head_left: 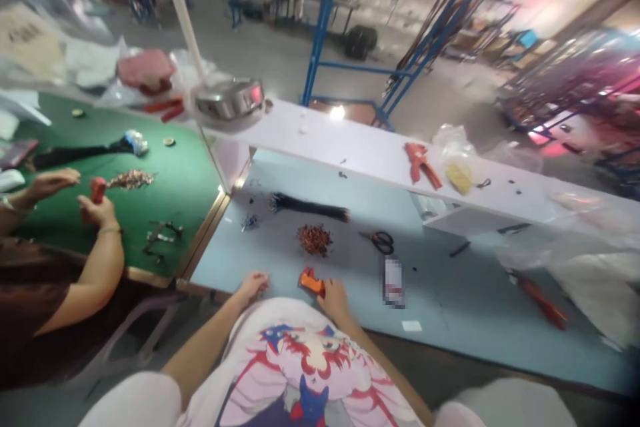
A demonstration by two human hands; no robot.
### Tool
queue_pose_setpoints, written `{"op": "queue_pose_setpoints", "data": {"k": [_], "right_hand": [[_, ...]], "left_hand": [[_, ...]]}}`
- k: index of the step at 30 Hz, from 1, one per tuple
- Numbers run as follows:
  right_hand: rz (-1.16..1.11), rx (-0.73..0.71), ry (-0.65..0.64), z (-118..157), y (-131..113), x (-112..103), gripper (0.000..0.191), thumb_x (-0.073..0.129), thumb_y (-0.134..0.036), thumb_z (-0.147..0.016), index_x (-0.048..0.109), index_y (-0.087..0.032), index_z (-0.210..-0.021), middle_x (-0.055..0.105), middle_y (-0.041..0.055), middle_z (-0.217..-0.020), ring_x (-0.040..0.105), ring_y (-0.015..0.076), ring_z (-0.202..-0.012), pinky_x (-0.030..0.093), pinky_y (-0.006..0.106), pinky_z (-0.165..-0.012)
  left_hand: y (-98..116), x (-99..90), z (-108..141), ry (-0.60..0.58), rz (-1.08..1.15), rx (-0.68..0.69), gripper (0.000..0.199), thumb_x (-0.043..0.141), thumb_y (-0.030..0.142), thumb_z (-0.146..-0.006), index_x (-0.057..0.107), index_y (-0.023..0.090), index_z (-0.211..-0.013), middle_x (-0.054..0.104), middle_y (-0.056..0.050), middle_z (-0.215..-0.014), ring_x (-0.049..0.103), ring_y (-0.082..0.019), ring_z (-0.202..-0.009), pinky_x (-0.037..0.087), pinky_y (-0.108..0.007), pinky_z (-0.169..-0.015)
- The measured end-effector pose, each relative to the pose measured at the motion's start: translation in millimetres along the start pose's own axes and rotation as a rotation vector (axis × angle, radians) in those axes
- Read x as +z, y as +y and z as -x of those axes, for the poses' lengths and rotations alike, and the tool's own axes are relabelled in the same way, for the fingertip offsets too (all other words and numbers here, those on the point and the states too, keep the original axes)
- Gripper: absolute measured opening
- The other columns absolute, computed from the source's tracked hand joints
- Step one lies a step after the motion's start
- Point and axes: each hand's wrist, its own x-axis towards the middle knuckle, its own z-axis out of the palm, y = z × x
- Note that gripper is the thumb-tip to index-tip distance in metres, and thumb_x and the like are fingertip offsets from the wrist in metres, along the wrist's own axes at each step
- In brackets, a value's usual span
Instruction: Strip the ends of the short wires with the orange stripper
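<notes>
My right hand (pixel 336 299) is closed round the handle of an orange wire stripper (pixel 311 281) at the near edge of the blue-topped bench. My left hand (pixel 256 285) rests near the same edge, left of the tool, its fingers drawn together. Anything between those fingers is too small to see. Beyond the tool lies a small heap of copper-coloured bits (pixel 315 240). Behind the heap stretches a bundle of black wires (pixel 310 206), with bare metal-coloured ends. Black-handled scissors (pixel 382 241) lie to the right of the heap.
At left, a co-worker's hand (pixel 103 210) holds a red tool over a green bench (pixel 170 207). A white shelf (pixel 320 140) runs along the back, bearing red pliers (pixel 421 165). A blurred-out object (pixel 393 282) and red-handled pliers (pixel 543 300) lie to the right.
</notes>
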Motion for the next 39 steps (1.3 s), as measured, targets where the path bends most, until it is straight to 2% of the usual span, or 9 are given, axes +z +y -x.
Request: {"op": "queue_pose_setpoints", "data": {"k": [4, 9, 13, 16, 20, 24, 28, 33, 39], "right_hand": [[-0.093, -0.031, 0.093, -6, -7, 0, 0.030, 0.056, -0.017, -0.072, 0.064, -0.015, -0.101, 0.061, 0.0134, -0.102, 0.053, 0.0271, -0.100, 0.035, 0.034, -0.085], [-0.203, -0.080, 0.189, -9, -23, -9, 0.038, 0.059, -0.015, -0.067, 0.063, -0.014, -0.105, 0.057, 0.0145, -0.116, 0.049, 0.0295, -0.110, 0.035, 0.038, -0.094], [-0.482, -0.356, 0.282, -6, -43, -26, 0.051, 0.047, -0.013, -0.074, 0.050, -0.016, -0.125, 0.051, 0.0124, -0.126, 0.047, 0.0232, -0.117, 0.034, 0.036, -0.101], [-0.598, -0.495, 0.250, -4, -55, -36, 0.039, 0.040, -0.013, -0.079, 0.057, -0.017, -0.114, 0.060, 0.0118, -0.111, 0.056, 0.0224, -0.103, 0.041, 0.035, -0.091], [-0.611, -0.502, 0.176, -2, -59, -39, 0.027, 0.035, -0.020, -0.087, 0.062, -0.018, -0.083, 0.065, 0.0077, -0.082, 0.060, 0.0201, -0.078, 0.044, 0.030, -0.072], [-0.576, -0.521, 0.215, -1, -56, -34, 0.028, 0.036, -0.025, -0.088, 0.058, -0.019, -0.073, 0.062, 0.0063, -0.076, 0.058, 0.0183, -0.071, 0.042, 0.028, -0.066], [-0.539, -0.570, 0.241, 0, -54, -32, 0.029, 0.035, -0.024, -0.088, 0.057, -0.019, -0.069, 0.060, 0.0062, -0.074, 0.057, 0.0179, -0.070, 0.041, 0.028, -0.066], [-0.511, -0.603, 0.216, 5, -54, -42, 0.032, 0.035, -0.023, -0.089, 0.060, -0.019, -0.069, 0.058, 0.0056, -0.076, 0.056, 0.0166, -0.071, 0.040, 0.027, -0.066], [-0.529, -0.622, 0.197, 14, -55, -51, 0.030, 0.038, -0.025, -0.089, 0.065, -0.020, -0.077, 0.057, 0.0063, -0.086, 0.057, 0.0160, -0.077, 0.043, 0.025, -0.070]], "left_hand": [[16, 8.8, -3, 0.030, -0.064, 0.123, 0.027, 0.066, 0.031, -0.071, 0.049, 0.013, -0.059, 0.046, 0.005, -0.049, 0.043, -0.007, -0.044, 0.032, -0.020, -0.046], [38, 28.2, 4, -0.002, -0.099, 0.288, 0.023, 0.066, 0.033, -0.059, 0.052, 0.015, -0.060, 0.051, 0.004, -0.051, 0.045, -0.009, -0.048, 0.031, -0.022, -0.049], [50, 44.4, 18, -0.056, -0.091, 0.402, 0.016, 0.064, 0.027, -0.057, 0.054, 0.015, -0.060, 0.050, 0.005, -0.051, 0.045, -0.010, -0.053, 0.036, -0.024, -0.057], [56, 51.0, 29, -0.070, -0.066, 0.470, 0.011, 0.062, 0.023, -0.058, 0.054, 0.015, -0.061, 0.051, 0.005, -0.054, 0.047, -0.010, -0.057, 0.037, -0.024, -0.060], [57, 51.6, 41, -0.049, -0.033, 0.518, 0.005, 0.055, 0.019, -0.062, 0.051, 0.016, -0.063, 0.051, 0.005, -0.054, 0.048, -0.010, -0.057, 0.036, -0.024, -0.060], [54, 49.3, 51, -0.035, -0.032, 0.530, 0.004, 0.054, 0.014, -0.059, 0.051, 0.016, -0.061, 0.051, 0.005, -0.055, 0.048, -0.011, -0.058, 0.035, -0.023, -0.058], [58, 47.7, 63, 0.013, -0.120, 0.561, 0.006, 0.055, 0.016, -0.061, 0.050, 0.016, -0.061, 0.050, 0.005, -0.057, 0.045, -0.010, -0.059, 0.033, -0.023, -0.058], [64, 44.5, 75, -0.037, -0.188, 0.552, 0.005, 0.054, 0.017, -0.065, 0.049, 0.015, -0.063, 0.048, 0.005, -0.058, 0.043, -0.009, -0.060, 0.033, -0.022, -0.058], [61, 40.1, 77, 0.004, -0.442, 0.618, 0.006, 0.053, 0.019, -0.066, 0.057, 0.014, -0.066, 0.053, 0.003, -0.062, 0.045, -0.010, -0.062, 0.033, -0.021, -0.058]]}}
